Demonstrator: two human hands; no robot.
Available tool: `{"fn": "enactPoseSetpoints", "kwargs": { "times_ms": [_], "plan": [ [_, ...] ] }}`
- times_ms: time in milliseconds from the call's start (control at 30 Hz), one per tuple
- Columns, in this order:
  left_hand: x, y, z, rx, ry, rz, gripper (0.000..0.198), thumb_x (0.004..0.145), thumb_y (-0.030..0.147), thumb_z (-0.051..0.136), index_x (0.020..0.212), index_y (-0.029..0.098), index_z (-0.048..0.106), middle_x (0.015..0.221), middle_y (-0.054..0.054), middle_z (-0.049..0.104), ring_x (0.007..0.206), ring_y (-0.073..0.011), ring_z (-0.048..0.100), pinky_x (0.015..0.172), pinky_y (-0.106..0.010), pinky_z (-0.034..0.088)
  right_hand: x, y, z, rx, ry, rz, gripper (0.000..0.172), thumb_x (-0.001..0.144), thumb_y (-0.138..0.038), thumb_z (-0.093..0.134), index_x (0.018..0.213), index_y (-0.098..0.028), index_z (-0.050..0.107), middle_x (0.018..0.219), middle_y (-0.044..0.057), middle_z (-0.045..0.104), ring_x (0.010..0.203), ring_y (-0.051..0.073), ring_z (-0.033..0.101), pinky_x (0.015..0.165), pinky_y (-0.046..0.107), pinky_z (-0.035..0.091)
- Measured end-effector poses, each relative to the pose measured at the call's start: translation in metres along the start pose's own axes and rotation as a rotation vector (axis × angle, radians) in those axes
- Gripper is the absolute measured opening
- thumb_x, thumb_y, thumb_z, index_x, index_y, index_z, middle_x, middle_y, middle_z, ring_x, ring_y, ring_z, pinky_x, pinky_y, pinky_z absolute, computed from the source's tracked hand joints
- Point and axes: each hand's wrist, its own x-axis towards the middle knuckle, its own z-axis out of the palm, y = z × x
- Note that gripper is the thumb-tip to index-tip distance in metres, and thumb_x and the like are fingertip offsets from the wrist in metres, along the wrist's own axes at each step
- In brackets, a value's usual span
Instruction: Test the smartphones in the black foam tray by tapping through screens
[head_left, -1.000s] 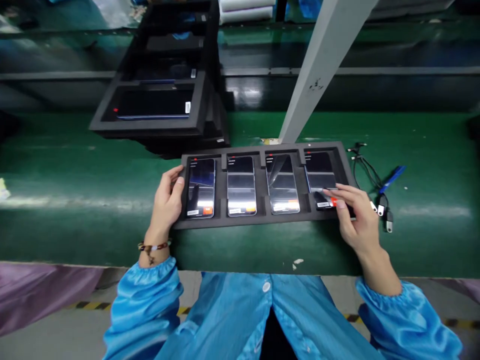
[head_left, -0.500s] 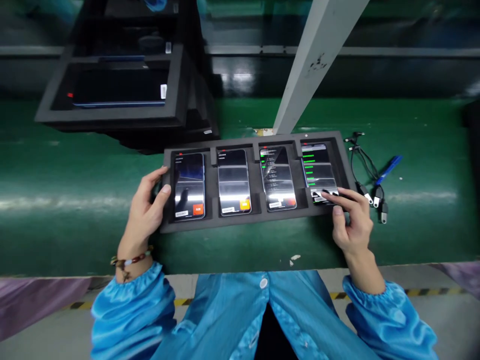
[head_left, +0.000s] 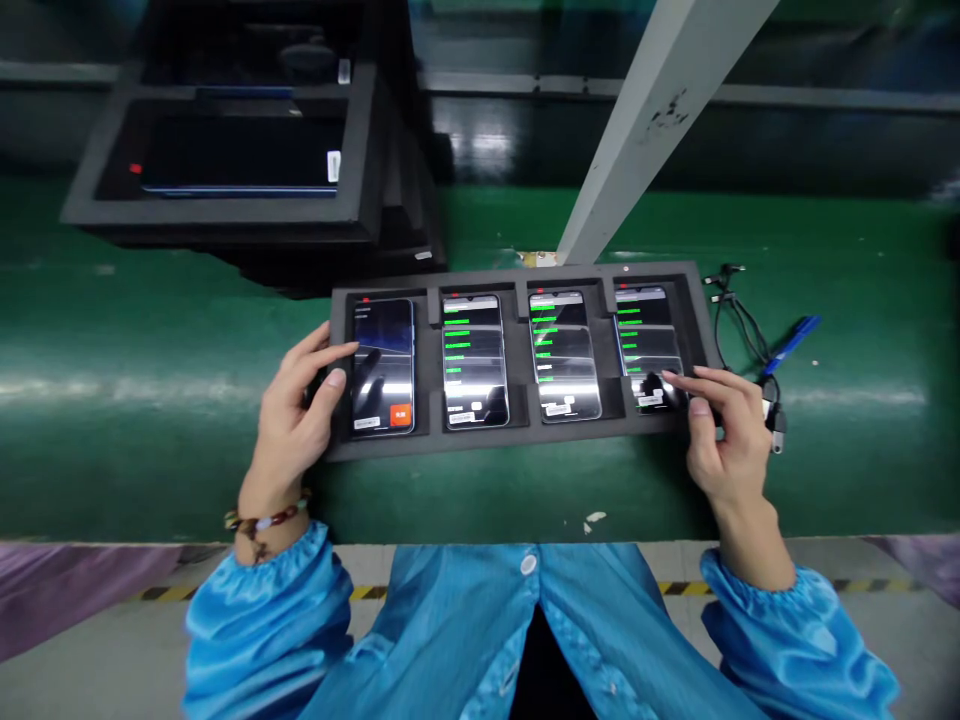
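Observation:
A black foam tray [head_left: 517, 446] lies on the green belt and holds several phones side by side with lit screens. My left hand [head_left: 294, 420] rests on the tray's left end, fingers spread, its forefinger reaching onto the leftmost phone [head_left: 382, 366], which shows an orange button. My right hand [head_left: 721, 435] is at the tray's right end, forefinger stretched onto the lower part of the rightmost phone [head_left: 642, 345]. The two middle phones [head_left: 472, 360] and the rightmost one show green lines of text.
A stack of black foam trays [head_left: 225, 190] with dark phones stands behind at the left. A grey slanted post [head_left: 645, 130] rises behind the tray. Black cables with plugs [head_left: 750, 350] and a blue pen [head_left: 791, 340] lie right of the tray. The belt's near edge runs before my blue sleeves.
The middle phones and the rightmost phone changed from orange-button screens to green text lists. My left forefinger has stretched onto the leftmost phone. My right finger stays on the rightmost phone.

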Motion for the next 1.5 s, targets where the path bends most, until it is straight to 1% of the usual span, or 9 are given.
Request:
{"fn": "enactPoseSetpoints", "kwargs": {
  "times_ms": [100,300,600,767,900,1067,1233,1367,1500],
  "plan": [
    [0.002,0.004,0.003,0.027,0.020,0.071,0.034,0.110,0.042,0.060,0.139,0.033,0.075,0.166,-0.006,0.057,0.157,-0.0275,0.053,0.134,-0.059,0.038,0.000,0.003,-0.001,0.002,-0.025,-0.011,0.032,0.108,-0.025,0.056,0.130,-0.025,0.079,0.123,0.012,0.078,0.129,0.031,0.068,0.112,0.055,0.054],
    [0.003,0.009,0.008,0.040,0.044,0.072,0.035,0.111,0.043,0.056,0.139,0.031,0.073,0.163,-0.007,0.058,0.156,-0.0271,0.053,0.134,-0.058,0.038,-0.003,0.005,0.001,0.003,-0.050,-0.051,0.033,0.108,-0.025,0.056,0.131,-0.025,0.080,0.122,0.012,0.078,0.129,0.031,0.068,0.110,0.053,0.056],
    [0.003,0.012,0.008,0.076,0.033,0.050,0.036,0.111,0.046,0.055,0.137,0.029,0.073,0.163,-0.007,0.057,0.156,-0.0298,0.053,0.134,-0.060,0.038,0.003,0.005,0.000,-0.043,0.011,0.054,0.035,0.111,-0.031,0.051,0.131,-0.024,0.079,0.123,0.013,0.076,0.132,0.031,0.066,0.115,0.058,0.053],
    [0.004,0.012,0.009,0.083,0.027,0.042,0.037,0.111,0.048,0.054,0.136,0.028,0.073,0.163,-0.007,0.057,0.155,-0.0310,0.053,0.135,-0.061,0.038,0.006,0.005,0.000,-0.053,-0.077,0.083,0.038,0.111,-0.032,0.049,0.138,-0.025,0.074,0.130,0.013,0.073,0.140,0.032,0.060,0.120,0.060,0.049],
    [0.004,0.015,0.009,0.081,0.037,0.045,0.038,0.111,0.048,0.053,0.135,0.027,0.073,0.162,-0.008,0.058,0.155,-0.0296,0.053,0.135,-0.059,0.037,0.012,-0.015,0.011,-0.024,-0.125,0.043,0.038,0.111,-0.030,0.050,0.141,-0.026,0.073,0.136,0.014,0.070,0.143,0.032,0.058,0.121,0.060,0.048],
    [0.002,0.016,0.011,0.074,0.050,0.044,0.037,0.112,0.047,0.053,0.135,0.026,0.073,0.162,-0.010,0.059,0.155,-0.0283,0.053,0.135,-0.057,0.037,0.024,-0.046,0.031,0.011,-0.335,-0.170,0.042,0.108,-0.022,0.050,0.147,-0.027,0.066,0.139,0.013,0.071,0.147,0.033,0.057,0.116,0.057,0.048],
    [0.000,0.015,0.011,0.054,0.032,0.031,0.035,0.109,0.046,0.057,0.136,0.029,0.071,0.162,-0.009,0.058,0.156,-0.0294,0.052,0.134,-0.057,0.039,0.035,-0.077,0.055,0.044,-0.360,-0.249,0.046,0.107,-0.020,0.049,0.150,-0.027,0.061,0.139,0.012,0.072,0.148,0.034,0.055,0.114,0.056,0.047],
    [-0.002,0.015,0.013,0.046,0.013,-0.022,0.042,0.103,0.047,0.066,0.142,0.032,0.065,0.166,-0.010,0.053,0.159,-0.0304,0.048,0.134,-0.057,0.038,0.047,-0.113,0.083,0.110,-0.472,-0.374,0.046,0.107,-0.018,0.048,0.151,-0.023,0.058,0.132,0.011,0.076,0.152,0.033,0.052,0.119,0.055,0.043],
    [0.000,0.017,0.017,0.089,-0.003,-0.024,0.056,0.094,0.049,0.077,0.145,0.032,0.061,0.165,-0.012,0.051,0.160,-0.0331,0.046,0.134,-0.060,0.037,0.051,-0.121,0.082,0.130,-0.458,-0.370,0.045,0.107,-0.018,0.048,0.150,-0.024,0.059,0.134,0.010,0.076,0.151,0.033,0.053,0.119,0.056,0.042]
  ]
}}
